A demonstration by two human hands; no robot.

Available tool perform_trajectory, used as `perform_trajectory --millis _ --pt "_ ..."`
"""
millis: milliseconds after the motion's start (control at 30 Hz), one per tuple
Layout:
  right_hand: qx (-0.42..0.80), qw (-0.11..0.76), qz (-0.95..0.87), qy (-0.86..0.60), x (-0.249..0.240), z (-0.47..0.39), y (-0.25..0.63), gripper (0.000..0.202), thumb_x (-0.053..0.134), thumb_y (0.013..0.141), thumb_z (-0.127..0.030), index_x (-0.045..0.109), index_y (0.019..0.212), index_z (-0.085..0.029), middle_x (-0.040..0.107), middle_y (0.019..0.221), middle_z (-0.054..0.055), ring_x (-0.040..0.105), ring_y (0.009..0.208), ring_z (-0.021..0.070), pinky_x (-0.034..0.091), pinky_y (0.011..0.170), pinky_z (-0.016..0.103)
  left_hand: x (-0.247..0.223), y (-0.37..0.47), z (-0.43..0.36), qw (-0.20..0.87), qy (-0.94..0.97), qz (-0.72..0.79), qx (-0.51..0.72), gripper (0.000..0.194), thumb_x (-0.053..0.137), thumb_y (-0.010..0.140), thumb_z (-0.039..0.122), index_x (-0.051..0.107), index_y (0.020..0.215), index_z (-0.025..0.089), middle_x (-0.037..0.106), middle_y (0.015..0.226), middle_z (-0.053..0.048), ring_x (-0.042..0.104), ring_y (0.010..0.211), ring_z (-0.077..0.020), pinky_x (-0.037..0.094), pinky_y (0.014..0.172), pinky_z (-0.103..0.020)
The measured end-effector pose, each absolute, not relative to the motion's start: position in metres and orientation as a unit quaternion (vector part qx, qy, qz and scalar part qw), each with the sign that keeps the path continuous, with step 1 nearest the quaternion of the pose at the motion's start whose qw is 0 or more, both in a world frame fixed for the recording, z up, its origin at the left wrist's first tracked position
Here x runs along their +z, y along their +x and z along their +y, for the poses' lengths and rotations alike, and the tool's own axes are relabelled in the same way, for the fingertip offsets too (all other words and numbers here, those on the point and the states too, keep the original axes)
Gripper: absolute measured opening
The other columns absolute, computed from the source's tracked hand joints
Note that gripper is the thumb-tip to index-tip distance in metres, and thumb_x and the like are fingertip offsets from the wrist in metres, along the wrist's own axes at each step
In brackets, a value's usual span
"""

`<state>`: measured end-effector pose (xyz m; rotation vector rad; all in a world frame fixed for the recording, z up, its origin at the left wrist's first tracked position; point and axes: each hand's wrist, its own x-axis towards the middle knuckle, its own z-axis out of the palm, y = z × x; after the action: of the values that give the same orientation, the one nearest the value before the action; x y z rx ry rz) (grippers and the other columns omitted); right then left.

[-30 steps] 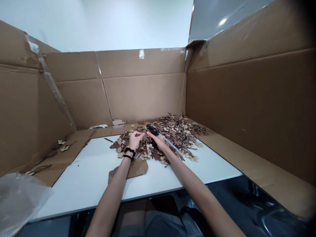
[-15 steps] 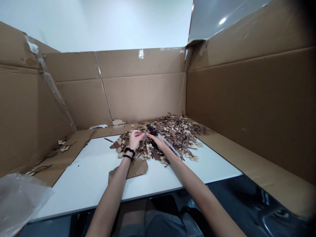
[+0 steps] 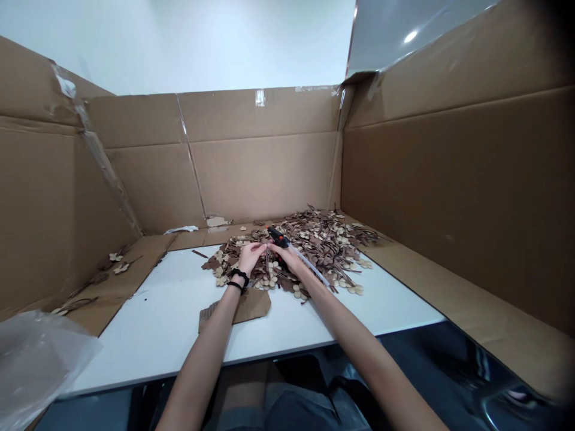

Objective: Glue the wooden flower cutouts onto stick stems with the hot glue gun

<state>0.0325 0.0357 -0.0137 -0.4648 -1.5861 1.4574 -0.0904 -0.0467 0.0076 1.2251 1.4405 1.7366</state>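
My right hand [image 3: 286, 256] is wrapped round a black and orange hot glue gun [image 3: 277, 237], its long clear glue stick [image 3: 309, 265] trailing back over my forearm. Close beside it, my left hand [image 3: 250, 257] has its fingers pinched together, with the fingertips meeting those of my right hand. Whatever lies in that pinch is too small to make out. Under and behind both hands spreads a heap of brown and cream flower-shaped pieces [image 3: 314, 239] mixed with thin brown strips. A torn piece of cardboard [image 3: 252, 306] lies under my left wrist.
The white table [image 3: 148, 335] is walled by tall cardboard panels [image 3: 265, 173] at the back and both sides. A clear plastic bag [image 3: 40, 353] sits at the near left. A few loose flowers [image 3: 121, 269] lie on the cardboard ledge at left.
My left hand's fingers have drawn together and moved right, up to my right fingertips. The glue gun stays in my right hand, and the view has shifted slightly.
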Motion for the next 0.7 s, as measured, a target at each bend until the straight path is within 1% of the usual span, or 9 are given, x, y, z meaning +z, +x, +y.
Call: perform_trajectory --millis 133,233,367,533,700 --pt "0.594 0.450 -0.639 -0.189 -0.014 0.036 0.034 0.035 0.070 0.069 -0.044 0.068 0.093 -0.019 0.069 0.094 0.003 0.059 0.090 0.0207 0.042 0.090 0.035 0.007 -0.091 -0.046 0.243 0.486 0.551 0.634 0.030 0.073 0.064 0.043 0.064 0.068 0.014 0.066 0.070 -0.004 0.057 0.066 -0.0150 0.042 0.063 -0.025" --pt "0.599 0.432 -0.643 -0.204 -0.012 0.035 0.036 0.036 0.069 0.070 -0.047 0.068 0.093 -0.019 0.069 0.092 0.003 0.059 0.086 0.0206 0.043 0.087 0.035 0.006 -0.092 -0.046 0.232 0.498 0.557 0.623 0.029 0.073 0.063 0.042 0.063 0.064 0.015 0.065 0.067 -0.003 0.056 0.065 -0.0149 0.041 0.062 -0.025" --pt "0.596 0.419 -0.640 -0.245 -0.007 0.031 0.039 0.041 0.066 0.071 -0.053 0.068 0.093 -0.019 0.070 0.087 0.005 0.060 0.083 0.0218 0.045 0.084 0.036 0.007 -0.091 -0.047 0.274 0.466 0.551 0.636 0.025 0.077 0.059 0.035 0.066 0.068 0.015 0.067 0.071 -0.004 0.057 0.067 -0.0152 0.042 0.066 -0.026" --pt "0.592 0.415 -0.650 -0.233 -0.002 0.027 0.041 0.046 0.067 0.070 -0.056 0.067 0.099 -0.019 0.070 0.097 0.005 0.061 0.090 0.0229 0.043 0.090 0.038 0.010 -0.091 -0.051 0.325 0.434 0.536 0.648 0.026 0.080 0.056 0.032 0.068 0.073 0.015 0.067 0.072 -0.003 0.057 0.067 -0.0139 0.042 0.067 -0.026" --pt "0.598 0.409 -0.651 -0.227 -0.001 0.027 0.041 0.044 0.068 0.070 -0.054 0.068 0.100 -0.020 0.070 0.100 0.005 0.061 0.095 0.0236 0.042 0.094 0.038 0.013 -0.092 -0.054 0.333 0.428 0.544 0.640 0.028 0.080 0.054 0.030 0.066 0.072 0.015 0.064 0.069 -0.001 0.055 0.066 -0.0127 0.039 0.066 -0.025"
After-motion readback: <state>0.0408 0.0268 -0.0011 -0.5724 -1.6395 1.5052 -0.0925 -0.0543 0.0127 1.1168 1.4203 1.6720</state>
